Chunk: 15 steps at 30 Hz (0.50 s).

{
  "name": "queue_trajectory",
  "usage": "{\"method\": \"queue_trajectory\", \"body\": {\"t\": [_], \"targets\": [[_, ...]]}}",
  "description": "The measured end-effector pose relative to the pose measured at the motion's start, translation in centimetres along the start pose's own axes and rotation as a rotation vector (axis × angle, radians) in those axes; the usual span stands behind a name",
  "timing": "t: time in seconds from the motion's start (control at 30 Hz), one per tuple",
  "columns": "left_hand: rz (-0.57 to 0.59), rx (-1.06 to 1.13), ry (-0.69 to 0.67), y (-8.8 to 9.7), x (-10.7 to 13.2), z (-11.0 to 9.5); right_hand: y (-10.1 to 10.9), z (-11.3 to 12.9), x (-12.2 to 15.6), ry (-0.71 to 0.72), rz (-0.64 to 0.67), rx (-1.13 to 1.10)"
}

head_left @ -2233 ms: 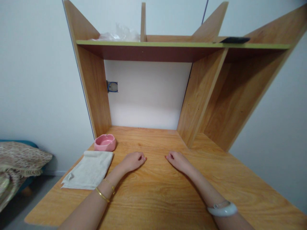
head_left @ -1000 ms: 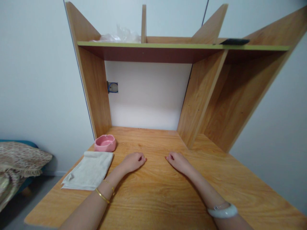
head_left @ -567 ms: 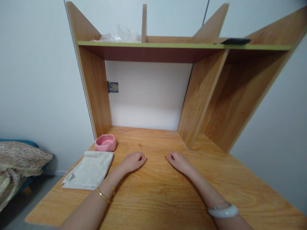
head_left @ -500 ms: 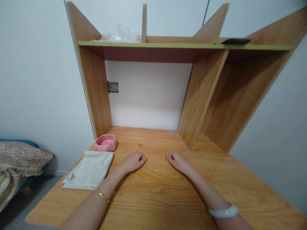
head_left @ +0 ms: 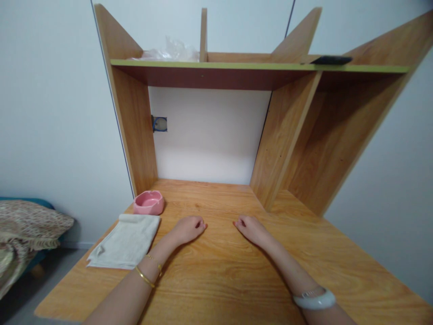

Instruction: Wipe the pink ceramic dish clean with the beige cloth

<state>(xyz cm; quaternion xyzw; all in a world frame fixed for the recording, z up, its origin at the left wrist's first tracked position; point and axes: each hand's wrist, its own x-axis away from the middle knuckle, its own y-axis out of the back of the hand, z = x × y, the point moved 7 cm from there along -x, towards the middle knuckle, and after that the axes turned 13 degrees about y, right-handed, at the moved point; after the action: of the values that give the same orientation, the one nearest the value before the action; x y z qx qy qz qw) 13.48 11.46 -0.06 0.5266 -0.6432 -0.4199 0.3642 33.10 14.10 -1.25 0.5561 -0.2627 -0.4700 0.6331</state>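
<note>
My left hand (head_left: 190, 229) rests on the wooden desk (head_left: 216, 280), its fingers curled into a loose fist with nothing in them. Across from it, my right hand (head_left: 250, 228) lies on the desk in the same way, closed and holding nothing. A gap of bare wood separates the two. Left of my left hand is a folded pale grey cloth (head_left: 126, 241), flat on the desk. Just behind the cloth sits a pink ashtray (head_left: 149, 203) with a faceted outside. Neither hand touches the cloth or the ashtray.
A wooden hutch rises from the desk's back, with a green-edged shelf (head_left: 209, 65) across it. Clear plastic wrap (head_left: 172, 50) and a flat black object (head_left: 331, 60) lie up there. An open socket box (head_left: 159, 124) shows in the back wall. A patterned blanket (head_left: 30, 223) is at far left.
</note>
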Motion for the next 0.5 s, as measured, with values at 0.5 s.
{"method": "queue_trajectory", "body": {"t": [0.5], "targets": [[0.002,-0.017,0.005,-0.01,0.01,0.00,-0.16,-0.12,-0.11,0.001,0.003,-0.003]]}}
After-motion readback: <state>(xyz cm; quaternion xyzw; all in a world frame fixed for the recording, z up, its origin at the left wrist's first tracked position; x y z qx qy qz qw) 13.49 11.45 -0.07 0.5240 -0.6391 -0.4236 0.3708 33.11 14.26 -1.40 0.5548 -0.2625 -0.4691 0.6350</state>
